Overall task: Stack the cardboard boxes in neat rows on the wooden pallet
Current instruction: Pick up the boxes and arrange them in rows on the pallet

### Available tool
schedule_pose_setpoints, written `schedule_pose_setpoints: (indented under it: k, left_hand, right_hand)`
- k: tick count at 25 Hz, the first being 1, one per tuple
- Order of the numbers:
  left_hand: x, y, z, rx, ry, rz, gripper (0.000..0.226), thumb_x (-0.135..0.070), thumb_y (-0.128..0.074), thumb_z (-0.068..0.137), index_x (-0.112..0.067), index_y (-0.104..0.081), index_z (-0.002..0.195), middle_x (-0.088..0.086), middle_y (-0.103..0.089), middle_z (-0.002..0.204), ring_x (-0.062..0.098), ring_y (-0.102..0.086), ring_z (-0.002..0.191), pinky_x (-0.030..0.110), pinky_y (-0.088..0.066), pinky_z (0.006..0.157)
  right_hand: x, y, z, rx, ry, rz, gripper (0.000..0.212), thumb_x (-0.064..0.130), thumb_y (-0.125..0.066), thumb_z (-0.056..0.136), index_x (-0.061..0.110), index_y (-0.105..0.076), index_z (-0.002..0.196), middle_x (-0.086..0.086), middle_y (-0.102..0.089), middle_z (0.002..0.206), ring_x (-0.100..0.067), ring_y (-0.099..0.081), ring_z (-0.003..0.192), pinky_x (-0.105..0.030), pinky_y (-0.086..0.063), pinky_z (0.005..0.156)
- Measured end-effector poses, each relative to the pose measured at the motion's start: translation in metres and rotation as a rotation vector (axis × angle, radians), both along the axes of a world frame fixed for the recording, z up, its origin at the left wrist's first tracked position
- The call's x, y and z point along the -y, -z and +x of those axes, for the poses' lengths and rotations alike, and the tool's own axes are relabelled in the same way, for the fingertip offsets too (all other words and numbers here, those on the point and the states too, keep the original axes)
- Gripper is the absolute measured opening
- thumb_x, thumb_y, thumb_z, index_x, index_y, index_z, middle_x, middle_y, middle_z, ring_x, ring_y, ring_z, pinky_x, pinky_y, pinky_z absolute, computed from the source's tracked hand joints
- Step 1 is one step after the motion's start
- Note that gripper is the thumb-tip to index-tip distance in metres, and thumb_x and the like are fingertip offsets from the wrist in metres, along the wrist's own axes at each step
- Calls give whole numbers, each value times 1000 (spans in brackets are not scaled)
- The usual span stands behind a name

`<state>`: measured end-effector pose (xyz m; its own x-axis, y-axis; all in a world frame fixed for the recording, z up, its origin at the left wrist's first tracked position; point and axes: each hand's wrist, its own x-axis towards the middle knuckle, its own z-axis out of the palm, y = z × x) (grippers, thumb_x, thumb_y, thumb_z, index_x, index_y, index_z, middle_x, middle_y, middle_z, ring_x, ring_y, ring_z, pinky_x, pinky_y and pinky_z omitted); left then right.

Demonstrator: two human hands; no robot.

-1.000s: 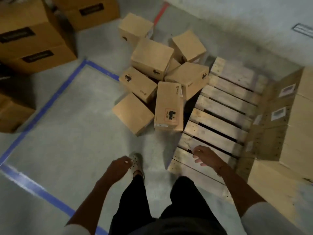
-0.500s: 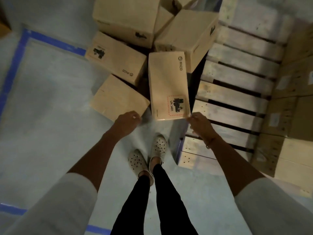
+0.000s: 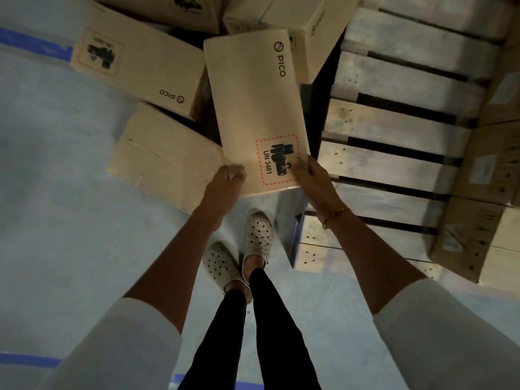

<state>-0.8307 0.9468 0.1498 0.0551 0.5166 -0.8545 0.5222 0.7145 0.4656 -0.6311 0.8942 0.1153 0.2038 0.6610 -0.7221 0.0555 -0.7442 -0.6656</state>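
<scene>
Gripping the tan rectangular cardboard box with the red-bordered UN 3481 battery label [image 3: 257,108], I am holding its near end with both hands: the left hand [image 3: 225,182] is curling round the near left corner, and the right hand [image 3: 311,178] is clamping the near right corner, thumb lying on the printed face. The box is sitting at the front of the loose pile on the pale concrete floor [image 3: 70,235], its far end leaning on a neighbouring box, just beside the slatted pale wooden pallet [image 3: 394,128].

To do this lift well, I am judging that the grip should shift further along the 2 long edges before raising, so the far end is not sagging. I would then be swinging it right and setting it square against the brown cartons already stacked on the pallet [image 3: 484,175].

The box is looking flat-faced, undented and light tan, with a PICO mark near its far end.
</scene>
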Motion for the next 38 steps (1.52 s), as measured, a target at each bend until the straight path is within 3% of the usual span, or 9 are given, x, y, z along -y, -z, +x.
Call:
schedule_pose_setpoints:
  k: [4, 7, 12, 17, 22, 25, 28, 33, 38]
  left_hand:
    - [-33, -52, -4, -35, 41, 177, 43, -50, -52, 100, -17, -58, 127, 0, -64, 114, 10, -61, 90, 24, -47, 70]
    - [-58, -110, -2, 21, 45, 234, 51, -67, -43, 97, -24, -64, 115, -1, -71, 110, 15, -66, 99, 35, -52, 82]
    - [-46, -196, -10, 93, 132, 408, 47, -52, -34, 106, -23, -70, 100, 5, -73, 92, 3, -69, 79, 20, -54, 66]
    - [-9, -254, -32, 156, 203, 524, 44, -55, -35, 105, -27, -65, 119, 13, -68, 102, 22, -71, 88, 46, -61, 72]
    - [17, -318, -53, 175, 149, 402, 40, -67, -35, 99, -52, -57, 128, -7, -71, 110, 12, -67, 102, 41, -59, 86]
    - [23, -357, -61, 256, 111, 368, 42, -71, -40, 94, -47, -64, 119, -8, -72, 112, 16, -68, 106, 40, -59, 83]
    - [31, -393, -60, 303, 24, 262, 53, -73, -39, 90, -35, -68, 113, -3, -74, 109, 22, -68, 105, 40, -56, 84]
    - [46, -425, -63, 438, -60, -30, 69, -83, -43, 83, -28, -69, 115, 11, -75, 109, 35, -67, 106, 62, -53, 88]
    - [51, -439, -54, 638, -218, 6, 16, -36, -65, 97, -43, -68, 111, 8, -72, 117, 36, -65, 113, 48, -62, 65]
  right_hand:
    - [-34, -54, 3, 31, 18, 123, 51, 58, -54, 95, 19, -63, 127, 1, -73, 118, -16, -72, 106, -42, -60, 92]
    - [-65, -107, 12, 147, 51, 111, 50, 65, -52, 91, 24, -73, 111, 1, -78, 100, -18, -75, 91, -45, -62, 86]
    - [-54, -189, 18, 252, 119, -32, 64, 77, -45, 84, 19, -74, 83, -4, -76, 83, -24, -73, 82, -49, -61, 84]
    - [-3, -264, 1, 125, 117, -82, 97, 98, -34, 64, 16, -75, 96, -9, -78, 90, -25, -76, 86, -45, -64, 80]
    - [43, -335, -27, 121, 75, 36, 97, 98, -34, 66, 17, -76, 101, -1, -79, 92, -18, -77, 87, -28, -62, 67]
    - [55, -374, -36, 349, 86, 126, 93, 100, -32, 69, 18, -75, 81, 0, -77, 77, -19, -75, 78, -41, -62, 76]
    - [58, -417, -41, 588, 11, 227, 86, 89, -26, 83, 17, -70, 69, 2, -70, 66, -16, -68, 72, -34, -52, 75]
    - [72, -472, -59, 896, -37, 414, 76, 83, -31, 89, 19, -71, 89, 5, -70, 72, -15, -67, 70, -37, -54, 76]
    - [94, -503, -84, 1086, 32, 564, 70, 79, -34, 92, 22, -67, 115, 2, -76, 94, -18, -71, 78, -38, -59, 68]
